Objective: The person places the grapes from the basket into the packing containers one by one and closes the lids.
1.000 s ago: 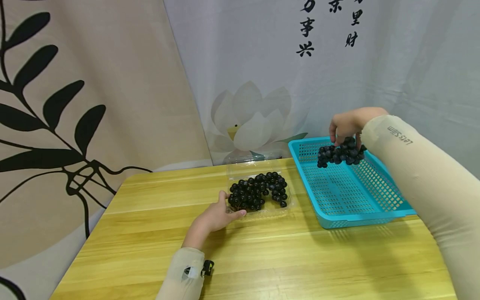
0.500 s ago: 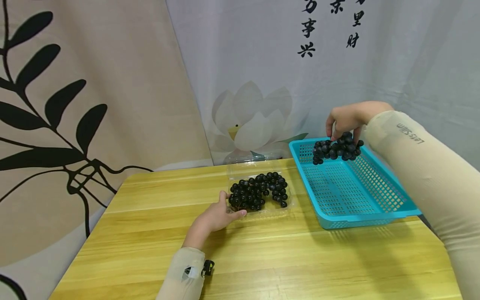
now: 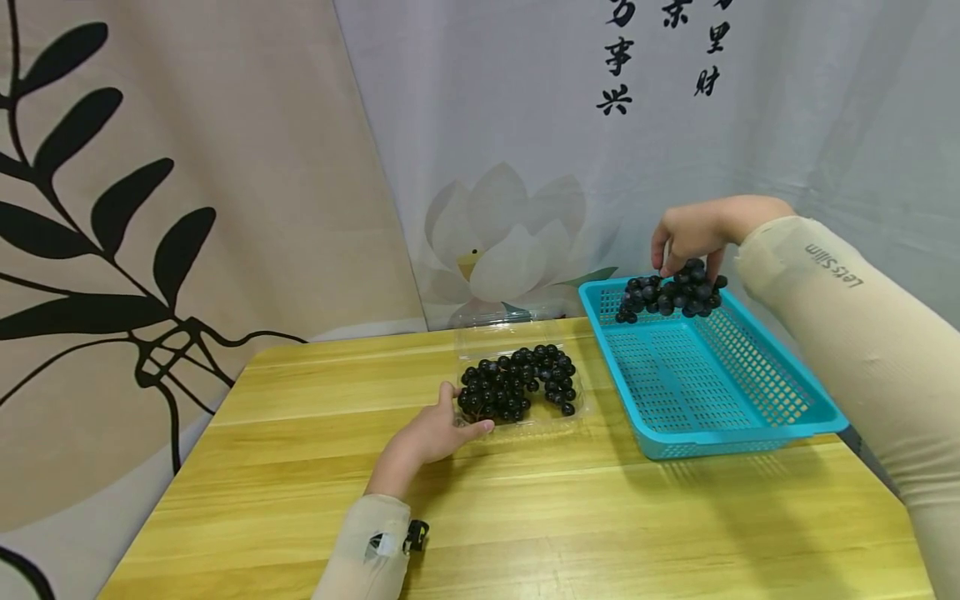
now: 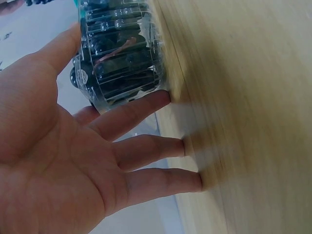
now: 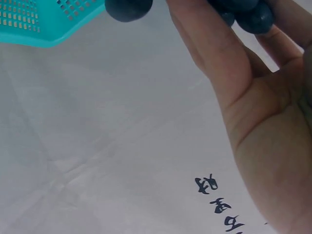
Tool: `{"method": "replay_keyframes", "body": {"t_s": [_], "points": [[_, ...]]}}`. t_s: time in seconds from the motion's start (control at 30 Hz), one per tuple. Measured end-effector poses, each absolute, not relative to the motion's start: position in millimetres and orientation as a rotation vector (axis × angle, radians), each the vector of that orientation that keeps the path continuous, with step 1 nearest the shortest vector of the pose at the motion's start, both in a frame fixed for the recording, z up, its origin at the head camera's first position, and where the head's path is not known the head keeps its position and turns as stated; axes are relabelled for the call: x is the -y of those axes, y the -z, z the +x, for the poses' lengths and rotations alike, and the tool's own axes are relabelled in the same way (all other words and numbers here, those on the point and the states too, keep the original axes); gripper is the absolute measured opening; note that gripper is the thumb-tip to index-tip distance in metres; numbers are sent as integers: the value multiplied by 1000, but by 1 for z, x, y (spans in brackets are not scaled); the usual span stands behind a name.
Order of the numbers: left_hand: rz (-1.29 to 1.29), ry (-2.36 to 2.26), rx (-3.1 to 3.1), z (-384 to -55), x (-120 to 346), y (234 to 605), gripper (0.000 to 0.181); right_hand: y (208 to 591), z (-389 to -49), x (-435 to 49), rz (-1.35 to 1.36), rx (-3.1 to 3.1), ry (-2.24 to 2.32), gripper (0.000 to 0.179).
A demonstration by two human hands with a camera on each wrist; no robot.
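Observation:
My right hand pinches a bunch of dark grapes from above, holding it over the back part of a turquoise plastic basket. Close up in the right wrist view, a few grapes show between the fingers; most of the bunch is out of that frame. My left hand rests at the left corner of a clear plastic clamshell box, its thumb along the near side. Its other fingers are straight and spread, fingertips at the tabletop. More dark grapes lie in the box, whose lid is folded back.
The wooden table carries the box at its back middle and the basket at its right back corner. Right behind the table hangs a curtain with printed leaves, a lotus and characters.
My right hand and its grapes have risen a little and shifted slightly left, toward the back of the basket. The left hand and the clamshell box have stayed in place.

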State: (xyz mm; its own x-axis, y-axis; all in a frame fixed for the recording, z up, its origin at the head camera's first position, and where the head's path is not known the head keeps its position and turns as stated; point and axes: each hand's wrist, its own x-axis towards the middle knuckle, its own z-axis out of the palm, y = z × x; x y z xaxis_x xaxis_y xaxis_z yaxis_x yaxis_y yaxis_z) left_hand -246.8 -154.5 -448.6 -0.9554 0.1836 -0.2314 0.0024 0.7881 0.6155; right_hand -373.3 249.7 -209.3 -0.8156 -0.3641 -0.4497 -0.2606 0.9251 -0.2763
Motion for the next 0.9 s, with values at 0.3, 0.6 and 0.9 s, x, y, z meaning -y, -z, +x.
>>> {"method": "replay_keyframes", "body": {"t_s": [0.3,0.6,0.9], "points": [[135,-917,-2703,-246,155,448,89,199,-366,-230,-520,-2582,237,29],[140,-918,-2705,-246,154,448,87,193,-359,-209,-595,-2630,171,32],[145,-924,-2704,-245,155,448,88,192,-345,-184,-712,-2711,90,29]]}}
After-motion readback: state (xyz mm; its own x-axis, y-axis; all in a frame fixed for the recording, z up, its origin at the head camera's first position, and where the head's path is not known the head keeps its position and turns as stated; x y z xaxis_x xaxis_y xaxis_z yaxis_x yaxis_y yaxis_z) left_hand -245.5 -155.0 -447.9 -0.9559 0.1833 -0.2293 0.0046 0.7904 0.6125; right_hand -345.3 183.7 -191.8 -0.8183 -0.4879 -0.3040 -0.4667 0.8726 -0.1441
